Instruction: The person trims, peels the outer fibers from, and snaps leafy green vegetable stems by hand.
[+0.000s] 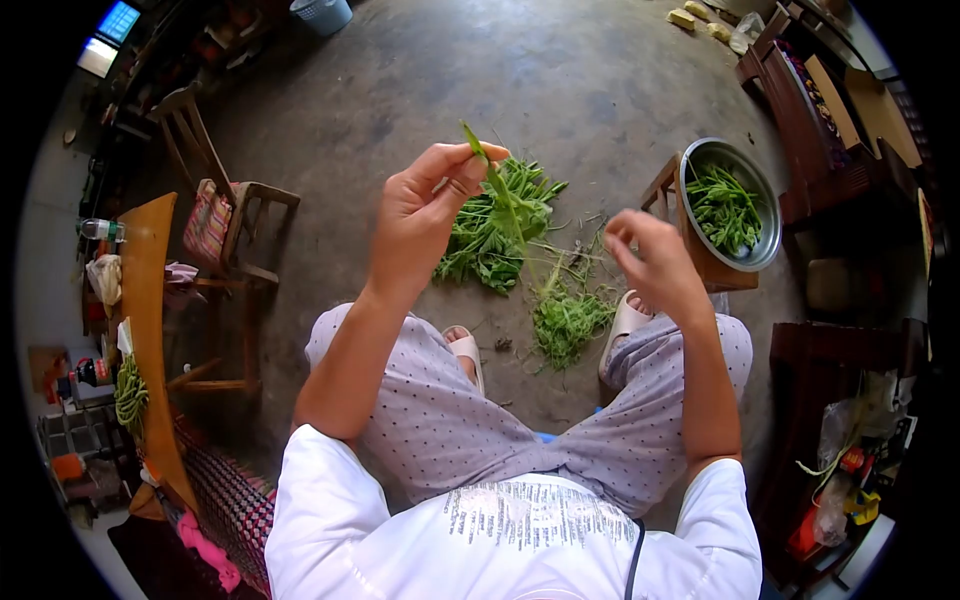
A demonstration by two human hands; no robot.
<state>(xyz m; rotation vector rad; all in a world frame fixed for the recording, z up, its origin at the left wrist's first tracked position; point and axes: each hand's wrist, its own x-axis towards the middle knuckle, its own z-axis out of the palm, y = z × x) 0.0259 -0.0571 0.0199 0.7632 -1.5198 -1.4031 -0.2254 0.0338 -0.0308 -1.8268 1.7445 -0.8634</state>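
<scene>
My left hand is raised over the floor and pinches a green leafy stem between thumb and fingers. My right hand is bent inward with its fingertips together; what they hold, if anything, is too small to make out. Beneath my left hand lies a pile of leafy greens on the concrete floor. A smaller heap of thin green scraps sits between my feet. Beyond my right hand, a metal basin with green stems in it rests on a wooden stool.
A wooden chair with a striped cloth stands at the left, beside a wooden table edge holding a bunch of green beans. A blue bucket is at the top. Dark wooden furniture lines the right.
</scene>
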